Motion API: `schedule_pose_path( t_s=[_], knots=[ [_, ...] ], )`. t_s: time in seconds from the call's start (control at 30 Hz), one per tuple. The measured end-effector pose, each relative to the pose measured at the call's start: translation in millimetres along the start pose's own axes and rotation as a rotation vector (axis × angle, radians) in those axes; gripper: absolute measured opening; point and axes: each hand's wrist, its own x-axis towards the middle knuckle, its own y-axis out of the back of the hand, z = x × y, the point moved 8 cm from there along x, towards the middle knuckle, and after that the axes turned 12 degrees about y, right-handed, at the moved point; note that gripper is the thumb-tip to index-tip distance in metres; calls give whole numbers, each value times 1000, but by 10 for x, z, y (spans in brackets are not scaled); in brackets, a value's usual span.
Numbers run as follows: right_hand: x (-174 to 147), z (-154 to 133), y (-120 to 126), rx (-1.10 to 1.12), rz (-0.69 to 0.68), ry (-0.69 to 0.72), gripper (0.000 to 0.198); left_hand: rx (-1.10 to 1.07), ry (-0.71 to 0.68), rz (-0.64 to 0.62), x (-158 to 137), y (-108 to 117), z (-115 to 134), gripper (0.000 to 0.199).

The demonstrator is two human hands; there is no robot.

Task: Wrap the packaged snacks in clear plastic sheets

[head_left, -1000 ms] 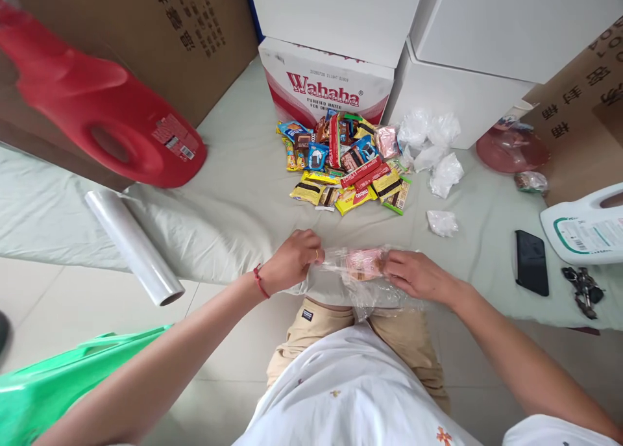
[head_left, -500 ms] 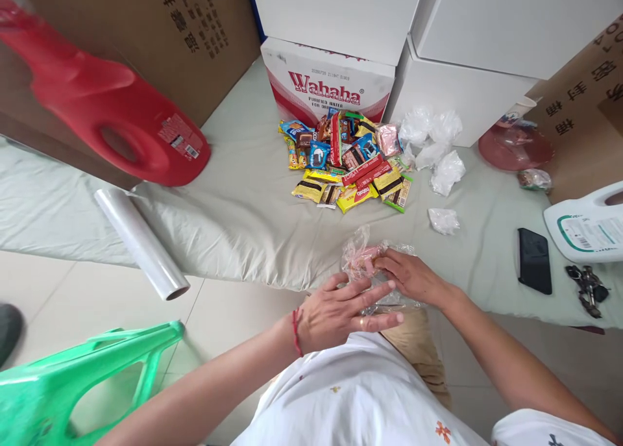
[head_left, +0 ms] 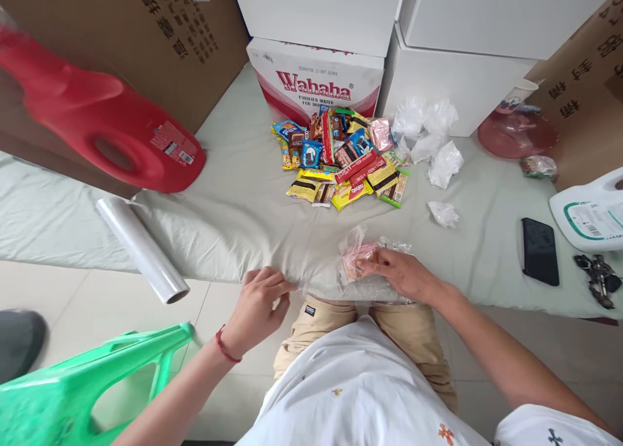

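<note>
My right hand (head_left: 402,274) is closed on a pink packet (head_left: 354,263) at the front edge of the cloth-covered surface. Clear plastic film (head_left: 377,289) lies crumpled under and around the packet. To the left, my left hand (head_left: 265,297) has its fingers curled and pinched at the same edge, on what looks like a thin stretch of the film. Beyond both hands is a pile of wrapped snacks (head_left: 341,160) in yellow, red, blue and brown.
Crumpled clear plastic bundles (head_left: 445,163) lie right of the snacks. A film roll (head_left: 141,248) and red jug (head_left: 111,128) are at left. On the right are a phone (head_left: 540,251), keys (head_left: 599,280) and white bottle (head_left: 591,213). A green stool (head_left: 97,381) stands below.
My left hand has moved left, away from the packet, and its spread fingers have curled into a pinch. My right hand stays at the packet, which shows more fully.
</note>
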Motion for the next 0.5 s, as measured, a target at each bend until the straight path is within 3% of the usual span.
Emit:
schedule_pose_path(
  t_s=[0.1, 0.17, 0.23, 0.3, 0.37, 0.43, 0.5],
  knots=[
    [4, 2, -26, 16, -16, -32, 36, -184, 223, 139, -80, 95, -43, 22],
    [8, -25, -29, 13, -20, -18, 40, -261, 298, 280, -61, 116, 172, 37],
    [8, -56, -31, 2, -25, 5, 45, -254, 277, 365, 59, 60, 538, 65],
    [6, -86, -33, -24, -25, 33, 48, -195, 240, 350, 268, -81, 881, 90],
    [4, -108, -38, -68, -21, 60, 45, -143, 252, 352, 471, -195, 1047, 103],
    [0, -105, -51, -104, -16, 73, 42, -142, 281, 320, 627, -293, 1029, 103],
    [-3, -83, -68, -105, -9, 78, 44, -211, 321, 243, 709, -375, 861, 97]
  ],
)
